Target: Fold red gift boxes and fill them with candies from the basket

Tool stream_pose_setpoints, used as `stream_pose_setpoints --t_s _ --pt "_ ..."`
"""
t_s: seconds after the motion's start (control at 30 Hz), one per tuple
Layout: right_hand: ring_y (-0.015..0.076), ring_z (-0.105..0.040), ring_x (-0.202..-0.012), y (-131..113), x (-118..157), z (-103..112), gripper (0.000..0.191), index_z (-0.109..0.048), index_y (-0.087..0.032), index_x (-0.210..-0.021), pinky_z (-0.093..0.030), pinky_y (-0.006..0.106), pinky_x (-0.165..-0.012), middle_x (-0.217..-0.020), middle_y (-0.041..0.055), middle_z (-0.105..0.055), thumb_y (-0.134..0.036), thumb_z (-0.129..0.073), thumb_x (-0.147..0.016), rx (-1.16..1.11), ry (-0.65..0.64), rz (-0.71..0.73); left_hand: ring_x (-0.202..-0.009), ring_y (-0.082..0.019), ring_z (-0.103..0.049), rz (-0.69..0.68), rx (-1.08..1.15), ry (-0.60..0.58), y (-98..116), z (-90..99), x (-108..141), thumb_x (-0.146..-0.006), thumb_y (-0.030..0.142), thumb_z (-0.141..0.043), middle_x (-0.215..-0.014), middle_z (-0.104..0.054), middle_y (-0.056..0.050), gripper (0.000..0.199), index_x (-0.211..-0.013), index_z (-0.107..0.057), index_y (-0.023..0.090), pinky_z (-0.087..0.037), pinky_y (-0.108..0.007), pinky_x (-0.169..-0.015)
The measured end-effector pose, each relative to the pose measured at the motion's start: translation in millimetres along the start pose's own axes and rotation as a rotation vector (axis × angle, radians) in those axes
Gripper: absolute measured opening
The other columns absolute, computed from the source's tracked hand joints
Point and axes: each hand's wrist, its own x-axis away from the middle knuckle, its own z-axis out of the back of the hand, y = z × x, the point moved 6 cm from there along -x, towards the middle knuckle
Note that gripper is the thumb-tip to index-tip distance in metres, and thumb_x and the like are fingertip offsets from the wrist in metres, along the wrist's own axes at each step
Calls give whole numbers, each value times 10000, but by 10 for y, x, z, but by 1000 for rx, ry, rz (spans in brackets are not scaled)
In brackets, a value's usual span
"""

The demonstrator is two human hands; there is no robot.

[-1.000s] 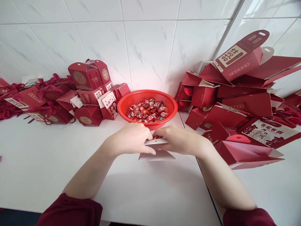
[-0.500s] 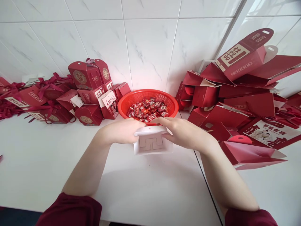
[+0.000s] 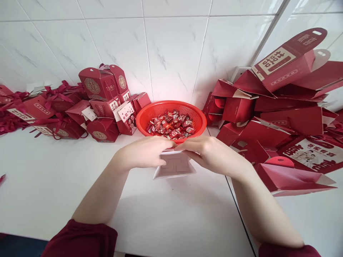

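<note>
A small paper box (image 3: 175, 166) with a white inside faces me, its interlocked bottom flaps showing through the opening. My left hand (image 3: 146, 151) grips the box's upper left edge, thumb reaching inside. From the other side, my right hand (image 3: 207, 151) pinches the upper right part, and the fingertips of both hands come close together at the top edge. The far side of the box is hidden. Just behind the hands stands a red plastic basket (image 3: 198, 112) holding many wrapped candies (image 3: 174, 123).
Finished-looking red boxes (image 3: 96, 84), some with ribbons, are piled at the left by the tiled wall (image 3: 174, 53). Open red boxes (image 3: 292, 117) are heaped at the right. A dark seam runs across the white table (image 3: 174, 217) near my right forearm.
Both hands have drawn closer together along the top of the box. Its upper edge has narrowed and the opening now looks tapered. The view has shifted slightly.
</note>
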Motion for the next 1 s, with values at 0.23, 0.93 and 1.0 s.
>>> stream_pose_setpoints --t_s 0.23,0.93,1.0 --pt "122 -441 -555 117 -4 -68 126 -510 -210 -908 -282 246 -518 -695 -29 -574 -112 -440 -946 5 -70 -156 -661 -134 -511 -111 -27 70 74 34 32 -781 161 -585 -927 -563 1 153 -883 -483 212 -294 -266 -531" --pt "132 -465 -636 319 -30 -150 177 -463 -201 -707 -306 269 -547 -765 2 -566 -193 -451 -883 -50 -207 -387 -1153 -222 -620 16 91 -30 -231 1 -40 -790 267 -586 -1325 -643 72 502 -1279 -623 375 -487 -246 -773" --pt "129 -425 -603 329 -43 -173 242 -418 -201 -670 -282 279 -532 -701 -6 -525 -230 -438 -910 -38 -196 -378 -1153 -215 -624 -24 93 -15 -228 -10 -71 -814 278 -586 -1297 -659 57 451 -1254 -648 354 -491 -253 -827"
